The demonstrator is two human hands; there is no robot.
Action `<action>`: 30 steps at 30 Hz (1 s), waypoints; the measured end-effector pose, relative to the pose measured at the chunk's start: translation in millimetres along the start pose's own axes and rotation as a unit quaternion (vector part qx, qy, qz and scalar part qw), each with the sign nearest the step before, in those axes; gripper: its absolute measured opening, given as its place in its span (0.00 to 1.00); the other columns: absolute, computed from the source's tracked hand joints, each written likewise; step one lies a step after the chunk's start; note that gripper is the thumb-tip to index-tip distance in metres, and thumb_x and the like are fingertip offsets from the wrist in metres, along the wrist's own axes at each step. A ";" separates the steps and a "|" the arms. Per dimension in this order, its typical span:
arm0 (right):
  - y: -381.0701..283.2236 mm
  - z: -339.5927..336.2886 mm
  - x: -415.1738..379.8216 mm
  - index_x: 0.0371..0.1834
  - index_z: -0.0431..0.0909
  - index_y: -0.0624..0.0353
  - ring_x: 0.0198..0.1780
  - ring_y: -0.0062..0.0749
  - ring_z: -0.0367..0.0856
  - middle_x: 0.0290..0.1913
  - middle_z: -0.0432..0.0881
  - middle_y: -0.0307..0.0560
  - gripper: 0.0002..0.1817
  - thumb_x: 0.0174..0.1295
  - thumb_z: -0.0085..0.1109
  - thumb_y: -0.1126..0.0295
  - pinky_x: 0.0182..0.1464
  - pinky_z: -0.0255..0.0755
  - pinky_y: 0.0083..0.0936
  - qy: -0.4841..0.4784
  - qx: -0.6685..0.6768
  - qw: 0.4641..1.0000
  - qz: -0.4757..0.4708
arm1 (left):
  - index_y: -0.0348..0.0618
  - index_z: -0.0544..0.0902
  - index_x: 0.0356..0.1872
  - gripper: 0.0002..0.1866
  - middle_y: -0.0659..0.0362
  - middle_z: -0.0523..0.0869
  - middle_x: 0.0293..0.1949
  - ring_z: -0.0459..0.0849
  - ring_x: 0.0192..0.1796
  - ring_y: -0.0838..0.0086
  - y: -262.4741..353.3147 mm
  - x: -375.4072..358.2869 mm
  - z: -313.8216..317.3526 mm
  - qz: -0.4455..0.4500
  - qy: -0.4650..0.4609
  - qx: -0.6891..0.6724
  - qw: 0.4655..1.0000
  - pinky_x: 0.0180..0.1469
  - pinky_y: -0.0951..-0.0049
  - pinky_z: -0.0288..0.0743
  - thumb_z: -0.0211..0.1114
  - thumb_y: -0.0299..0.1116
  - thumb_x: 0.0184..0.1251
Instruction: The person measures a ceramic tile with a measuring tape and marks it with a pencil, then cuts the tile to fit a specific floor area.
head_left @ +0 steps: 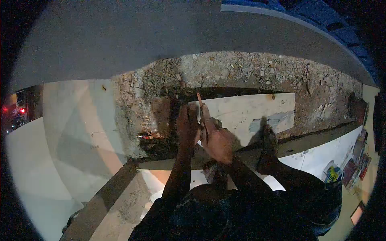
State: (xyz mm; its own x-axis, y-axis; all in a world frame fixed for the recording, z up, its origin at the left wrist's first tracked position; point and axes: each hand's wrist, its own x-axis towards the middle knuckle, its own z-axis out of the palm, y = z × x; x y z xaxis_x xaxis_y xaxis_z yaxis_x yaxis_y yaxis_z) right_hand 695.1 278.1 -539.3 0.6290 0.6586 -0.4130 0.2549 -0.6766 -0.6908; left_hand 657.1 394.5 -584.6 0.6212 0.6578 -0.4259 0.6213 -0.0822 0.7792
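Observation:
My right hand (pixel 217 140) is closed around a thin stick-like tool (pixel 199 98), whose pale tip points away from me. Close beside it, my left hand (pixel 187 124) reaches down at the left end of a pale board (pixel 241 108). The left fingers are in shadow, and whether they hold anything is hidden. The board lies in a rough, broken strip of rubble (pixel 241 72), with a dark gap along its far edge. A grey patch marks the board's right part.
My bare foot (pixel 268 144) rests at the board's near edge. Smooth grey surface (pixel 120 36) lies beyond the rubble. A pale panel (pixel 80 120) is at left. Several packets (pixel 333 172) lie at right, and a ledge (pixel 104 201) runs at lower left.

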 end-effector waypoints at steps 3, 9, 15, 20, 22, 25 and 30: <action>4.7 4.1 -0.4 0.78 0.48 0.53 0.27 0.54 0.82 0.30 0.83 0.56 0.38 0.65 0.50 0.64 0.30 0.77 0.49 0.047 0.007 0.999 -0.011 | 0.38 0.75 0.47 0.19 0.44 0.81 0.35 0.82 0.39 0.48 -28.8 5.1 6.0 0.215 0.109 0.157 0.958 0.40 0.51 0.73 0.51 0.47 0.75; 27.6 33.7 3.2 0.59 0.73 0.58 0.23 0.56 0.81 0.23 0.82 0.57 0.24 0.65 0.51 0.56 0.32 0.78 0.52 0.101 -0.018 0.995 -0.008 | 0.38 0.74 0.53 0.21 0.44 0.84 0.41 0.84 0.42 0.46 -45.1 6.2 13.5 0.161 0.074 0.082 0.981 0.44 0.52 0.76 0.50 0.47 0.75; 21.0 11.8 -3.2 0.76 0.52 0.58 0.29 0.61 0.81 0.38 0.82 0.64 0.38 0.61 0.54 0.70 0.32 0.78 0.48 0.011 -0.039 0.999 0.006 | 0.37 0.74 0.46 0.19 0.42 0.83 0.38 0.83 0.40 0.45 -3.3 1.4 7.1 0.157 0.073 0.062 0.983 0.41 0.53 0.75 0.49 0.46 0.75; 14.8 8.9 1.3 0.62 0.71 0.62 0.30 0.59 0.83 0.32 0.82 0.63 0.27 0.58 0.59 0.69 0.31 0.78 0.45 0.074 -0.044 0.996 -0.008 | 0.37 0.73 0.41 0.17 0.42 0.82 0.36 0.82 0.37 0.45 2.8 1.3 5.5 0.130 0.050 0.002 0.990 0.39 0.53 0.74 0.49 0.44 0.75; 19.9 12.6 3.5 0.42 0.85 0.56 0.34 0.54 0.83 0.33 0.84 0.56 0.18 0.57 0.59 0.55 0.44 0.78 0.50 0.028 -0.058 0.997 0.051 | 0.35 0.73 0.42 0.17 0.42 0.81 0.37 0.82 0.39 0.45 -26.6 2.7 12.4 0.285 0.129 0.207 0.927 0.41 0.52 0.74 0.49 0.42 0.75; 24.4 15.0 3.2 0.44 0.84 0.56 0.35 0.55 0.83 0.33 0.84 0.56 0.19 0.55 0.60 0.55 0.43 0.78 0.48 0.066 -0.018 0.998 0.014 | 0.34 0.74 0.42 0.16 0.41 0.81 0.37 0.81 0.41 0.45 -65.7 14.6 29.5 0.251 0.187 0.122 0.942 0.42 0.51 0.73 0.48 0.41 0.76; 6.2 -4.8 -8.1 0.64 0.69 0.60 0.32 0.57 0.83 0.29 0.81 0.63 0.30 0.56 0.60 0.66 0.38 0.77 0.52 0.037 -0.067 0.997 -0.004 | 0.34 0.73 0.45 0.18 0.41 0.80 0.40 0.81 0.43 0.43 4.9 -1.4 5.0 0.126 0.073 0.048 0.988 0.45 0.51 0.73 0.48 0.42 0.76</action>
State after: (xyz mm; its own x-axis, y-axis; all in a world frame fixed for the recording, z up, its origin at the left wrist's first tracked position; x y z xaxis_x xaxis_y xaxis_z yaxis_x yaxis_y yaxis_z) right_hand 695.2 267.0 -537.3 0.6775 0.6421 -0.3588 0.3537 -0.7121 -0.6065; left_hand 661.8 389.5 -582.5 0.6916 0.7070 -0.1476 0.5020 -0.3236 0.8020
